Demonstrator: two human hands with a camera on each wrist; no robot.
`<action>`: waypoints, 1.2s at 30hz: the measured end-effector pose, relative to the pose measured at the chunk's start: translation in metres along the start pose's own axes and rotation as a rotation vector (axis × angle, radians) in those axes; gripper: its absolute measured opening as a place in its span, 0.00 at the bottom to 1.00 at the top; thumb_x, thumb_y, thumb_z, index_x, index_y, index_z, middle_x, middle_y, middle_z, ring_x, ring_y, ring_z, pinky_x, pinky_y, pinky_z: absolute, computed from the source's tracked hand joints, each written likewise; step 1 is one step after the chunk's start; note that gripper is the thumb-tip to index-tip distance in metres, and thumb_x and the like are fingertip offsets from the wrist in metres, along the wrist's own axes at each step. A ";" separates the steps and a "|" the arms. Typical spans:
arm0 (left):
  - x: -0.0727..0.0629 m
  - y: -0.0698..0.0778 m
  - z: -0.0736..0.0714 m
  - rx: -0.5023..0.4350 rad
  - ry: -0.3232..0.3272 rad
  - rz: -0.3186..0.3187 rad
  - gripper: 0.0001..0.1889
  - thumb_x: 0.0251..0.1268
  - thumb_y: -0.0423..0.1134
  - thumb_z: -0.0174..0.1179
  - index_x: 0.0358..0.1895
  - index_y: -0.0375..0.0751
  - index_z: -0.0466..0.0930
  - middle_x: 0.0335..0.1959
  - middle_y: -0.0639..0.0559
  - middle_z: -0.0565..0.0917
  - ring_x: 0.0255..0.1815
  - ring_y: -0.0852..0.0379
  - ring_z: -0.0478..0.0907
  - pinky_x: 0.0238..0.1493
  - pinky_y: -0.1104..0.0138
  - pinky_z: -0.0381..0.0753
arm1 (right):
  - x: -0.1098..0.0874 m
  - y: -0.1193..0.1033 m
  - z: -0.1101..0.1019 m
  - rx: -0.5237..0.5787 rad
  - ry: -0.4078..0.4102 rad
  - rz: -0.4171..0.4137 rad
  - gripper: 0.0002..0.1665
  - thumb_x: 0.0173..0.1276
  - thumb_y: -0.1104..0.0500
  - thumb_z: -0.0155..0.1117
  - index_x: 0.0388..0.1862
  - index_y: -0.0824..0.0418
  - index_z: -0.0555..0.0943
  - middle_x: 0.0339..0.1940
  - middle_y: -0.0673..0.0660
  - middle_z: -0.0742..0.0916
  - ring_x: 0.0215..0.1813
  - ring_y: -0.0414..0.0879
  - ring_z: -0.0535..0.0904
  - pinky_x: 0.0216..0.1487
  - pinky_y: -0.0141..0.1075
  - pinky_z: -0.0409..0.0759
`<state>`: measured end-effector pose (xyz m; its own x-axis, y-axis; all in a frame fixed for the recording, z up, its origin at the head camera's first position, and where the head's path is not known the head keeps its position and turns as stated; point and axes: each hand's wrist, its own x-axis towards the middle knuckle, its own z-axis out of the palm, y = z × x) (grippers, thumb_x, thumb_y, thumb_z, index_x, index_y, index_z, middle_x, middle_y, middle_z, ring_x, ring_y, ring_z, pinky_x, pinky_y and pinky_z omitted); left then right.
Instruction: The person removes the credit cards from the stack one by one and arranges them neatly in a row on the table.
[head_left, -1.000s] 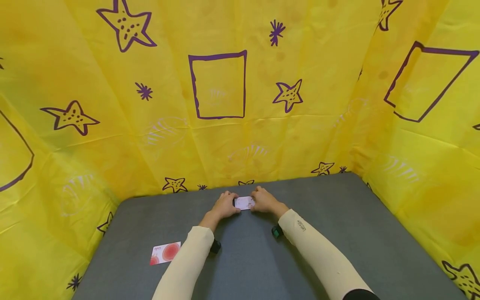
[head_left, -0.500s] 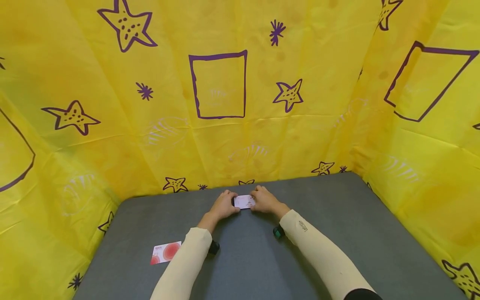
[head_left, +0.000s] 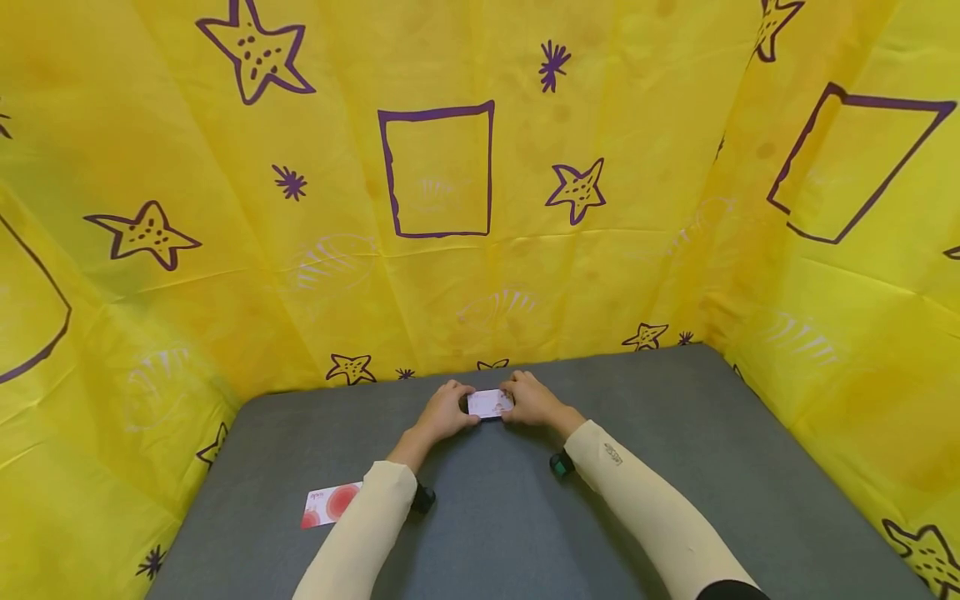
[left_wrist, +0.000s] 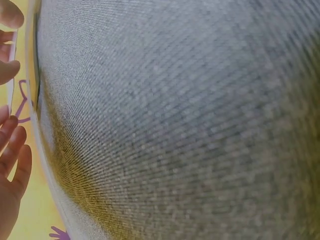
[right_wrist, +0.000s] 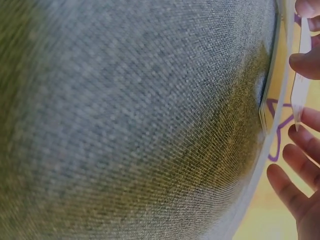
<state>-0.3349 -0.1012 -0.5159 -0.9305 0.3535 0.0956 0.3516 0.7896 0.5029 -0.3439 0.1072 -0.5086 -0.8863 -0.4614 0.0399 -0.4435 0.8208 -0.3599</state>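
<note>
A small white card (head_left: 486, 403) with a faint printed pattern is held level between two hands near the back of the grey table. My left hand (head_left: 442, 410) pinches its left end, thumb toward me and fingers on the far side. On the other end, my right hand (head_left: 534, 402) grips the card in the same way. Seen edge-on in the left wrist view, the thin card (left_wrist: 12, 80) has fingertips at both ends. In the right wrist view the card (right_wrist: 300, 80) stands apart from the table surface, with several fingers spread below it.
A white card with red circles (head_left: 330, 504) lies on the grey table (head_left: 487, 517) at the left, partly covered by my left sleeve (head_left: 360, 525). Yellow cloth walls (head_left: 442, 292) with purple starfish drawings enclose the table's back and sides.
Both forearms have shifted slightly outward. The held card has barely moved, and both hands keep their grip on it. My left sleeve covers slightly more of the red-circled card.
</note>
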 end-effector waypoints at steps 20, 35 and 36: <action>-0.011 -0.002 -0.018 -0.039 0.020 0.015 0.28 0.51 0.44 0.73 0.57 0.37 0.80 0.48 0.44 0.78 0.45 0.50 0.74 0.49 0.57 0.75 | -0.008 -0.010 -0.009 0.031 0.073 -0.069 0.30 0.58 0.51 0.73 0.58 0.61 0.80 0.49 0.56 0.79 0.49 0.47 0.70 0.49 0.40 0.73; -0.024 -0.006 -0.035 -0.114 0.032 0.021 0.27 0.48 0.41 0.75 0.53 0.38 0.81 0.46 0.44 0.79 0.47 0.48 0.77 0.48 0.55 0.77 | -0.013 -0.024 -0.012 0.088 0.113 -0.123 0.30 0.57 0.51 0.74 0.57 0.61 0.80 0.48 0.56 0.79 0.48 0.48 0.71 0.47 0.41 0.73; -0.026 -0.005 -0.035 -0.116 0.029 0.020 0.26 0.48 0.41 0.75 0.54 0.38 0.81 0.46 0.44 0.79 0.47 0.48 0.77 0.48 0.55 0.77 | -0.015 -0.024 -0.012 0.091 0.114 -0.131 0.29 0.57 0.52 0.74 0.56 0.61 0.81 0.48 0.56 0.79 0.48 0.48 0.71 0.47 0.41 0.73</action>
<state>-0.3163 -0.1322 -0.4911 -0.9267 0.3525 0.1300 0.3570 0.7186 0.5968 -0.3218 0.0980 -0.4889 -0.8334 -0.5168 0.1959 -0.5470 0.7202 -0.4268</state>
